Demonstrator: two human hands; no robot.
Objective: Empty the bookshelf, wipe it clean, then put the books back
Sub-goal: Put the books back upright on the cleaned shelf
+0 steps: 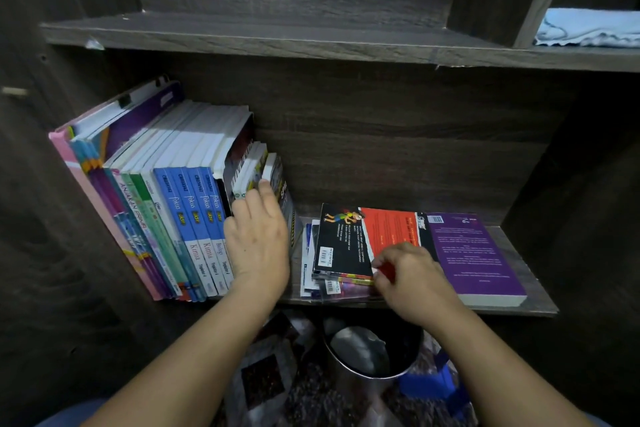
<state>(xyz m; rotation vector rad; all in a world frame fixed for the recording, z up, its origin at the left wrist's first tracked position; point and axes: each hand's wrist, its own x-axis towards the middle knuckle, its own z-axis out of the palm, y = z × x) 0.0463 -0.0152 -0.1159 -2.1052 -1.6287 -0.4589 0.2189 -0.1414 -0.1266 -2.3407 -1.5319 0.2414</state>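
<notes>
A row of upright books (180,204) leans at the left of the dark wooden shelf (533,274). My left hand (258,236) rests against the rightmost small books of that row, fingers up on their spines. To the right lies a flat stack: a black and red book (349,239) on top of thin booklets, and a purple book (474,253) beside it. My right hand (412,279) pinches the near edge of the red cover, fingers curled.
The upper shelf board (277,36) is bare, with a light blue cloth (588,28) in the compartment at the far right. Below the shelf a metal bin (370,350) stands on a patterned rug, a blue object (433,381) next to it.
</notes>
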